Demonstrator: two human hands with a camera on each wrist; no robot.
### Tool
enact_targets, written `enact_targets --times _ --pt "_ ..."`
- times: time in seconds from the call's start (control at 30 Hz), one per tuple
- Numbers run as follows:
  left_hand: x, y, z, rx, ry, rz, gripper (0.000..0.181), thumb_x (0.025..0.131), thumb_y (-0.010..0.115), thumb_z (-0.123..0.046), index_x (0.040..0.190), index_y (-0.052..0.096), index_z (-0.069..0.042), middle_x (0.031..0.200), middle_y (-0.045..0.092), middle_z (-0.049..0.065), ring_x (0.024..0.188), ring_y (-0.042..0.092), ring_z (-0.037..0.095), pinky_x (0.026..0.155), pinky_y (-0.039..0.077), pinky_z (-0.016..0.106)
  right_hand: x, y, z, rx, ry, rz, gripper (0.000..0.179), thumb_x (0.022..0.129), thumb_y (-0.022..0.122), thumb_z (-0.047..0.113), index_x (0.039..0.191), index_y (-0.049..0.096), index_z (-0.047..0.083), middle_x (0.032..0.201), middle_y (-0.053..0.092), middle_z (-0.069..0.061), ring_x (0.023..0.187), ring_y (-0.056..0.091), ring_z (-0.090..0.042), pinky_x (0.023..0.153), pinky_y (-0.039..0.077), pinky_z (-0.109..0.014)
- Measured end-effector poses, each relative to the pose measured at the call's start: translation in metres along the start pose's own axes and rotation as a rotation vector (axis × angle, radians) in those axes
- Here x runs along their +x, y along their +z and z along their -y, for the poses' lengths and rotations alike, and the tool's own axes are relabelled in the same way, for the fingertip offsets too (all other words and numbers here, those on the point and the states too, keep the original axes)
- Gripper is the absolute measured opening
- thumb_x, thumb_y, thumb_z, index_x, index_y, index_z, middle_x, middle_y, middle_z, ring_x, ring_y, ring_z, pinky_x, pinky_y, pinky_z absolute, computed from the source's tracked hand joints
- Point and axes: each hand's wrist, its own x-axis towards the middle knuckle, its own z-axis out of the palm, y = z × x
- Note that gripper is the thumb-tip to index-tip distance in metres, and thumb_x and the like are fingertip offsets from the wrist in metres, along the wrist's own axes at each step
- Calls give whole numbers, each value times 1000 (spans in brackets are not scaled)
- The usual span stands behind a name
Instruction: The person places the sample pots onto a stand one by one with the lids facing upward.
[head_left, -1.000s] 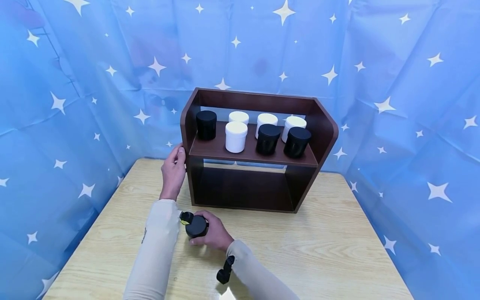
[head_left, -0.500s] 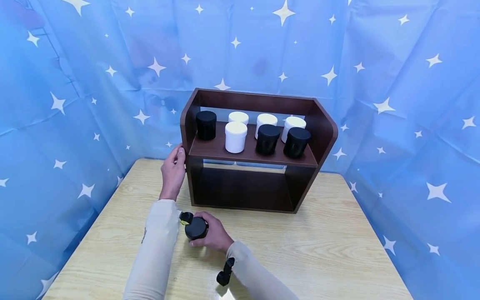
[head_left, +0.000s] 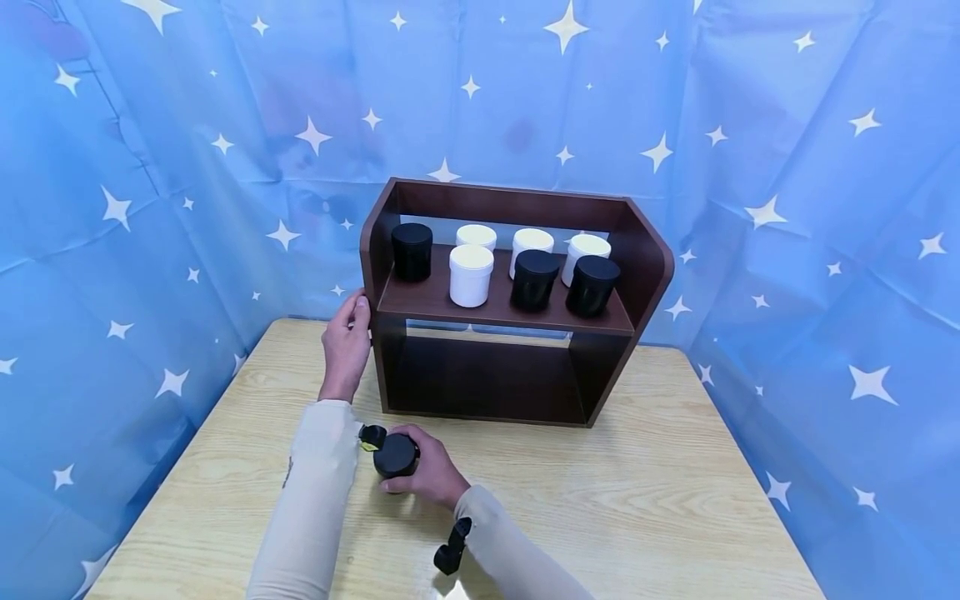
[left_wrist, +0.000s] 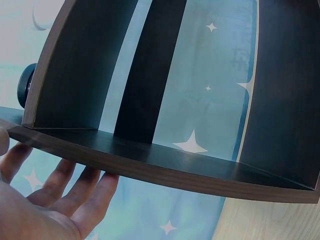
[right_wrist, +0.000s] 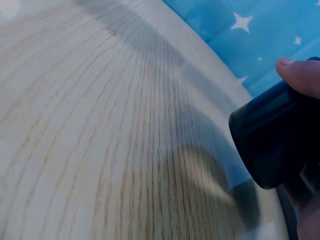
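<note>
My right hand grips a black lidded jar in front of the shelf unit, beside my left sleeve. The right wrist view shows this black jar tilted over the tabletop, with my thumb along its side. My left hand touches the outer left side of the dark brown two-tier shelf. In the left wrist view its fingers lie extended against the outer face of the side panel. On the upper tier stand several white jars and black jars.
Only the bare base board shows in the shelf's lower tier. The unit stands toward the back of a light wooden table. Blue star-patterned curtains hang around it. Black wrist cameras are strapped to both sleeves.
My right hand and the black jar have shifted very slightly to the right. My left hand has stayed at the shelf's side, and the jars on the shelf stand as before.
</note>
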Motion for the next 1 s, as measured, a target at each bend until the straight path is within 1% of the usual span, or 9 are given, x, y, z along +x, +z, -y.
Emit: enact_targets --times 0.1,0.27,0.47,0.73,0.83,1.0 --pt "0 0 0 0 1 3 54 104 37 -57 150 48 -31 145 55 9 133 49 25 107 49 51 -1 -1 1 9 3 -7 71 68 93 17 130 59 18 130 66 -1 117 61 -13 105 45 -30" --pt "-1 0 0 -5 2 6 54 104 37 -57 150 47 -31 146 55 8 134 48 25 107 48 52 -1 -2 1 25 -3 -13 70 67 94 16 128 60 18 128 67 -1 116 61 -13 105 45 -29" --pt "-1 -1 -1 -5 9 -4 53 105 38 -56 150 49 -30 144 56 9 132 49 25 104 50 51 -3 -5 3 43 -6 -17 70 66 94 14 127 61 19 126 68 0 114 62 -12 104 45 -29" --pt "-1 -1 0 -16 8 2 54 104 37 -57 150 49 -30 143 56 10 131 49 25 103 50 51 -3 -8 4 54 -1 -23 69 65 95 13 126 62 23 124 68 2 111 62 -13 102 46 -29" --pt "-1 0 -1 -19 9 5 54 104 38 -56 150 49 -29 143 56 10 131 49 25 104 50 51 -4 -10 5 54 0 -27 69 65 95 13 125 62 23 123 68 3 111 62 -13 102 46 -29" --pt "0 0 0 -12 9 10 53 105 37 -55 150 49 -28 144 56 11 131 49 26 104 50 53 -5 -14 7 20 -7 -30 70 64 95 15 126 62 21 124 68 2 111 62 -12 101 47 -28"
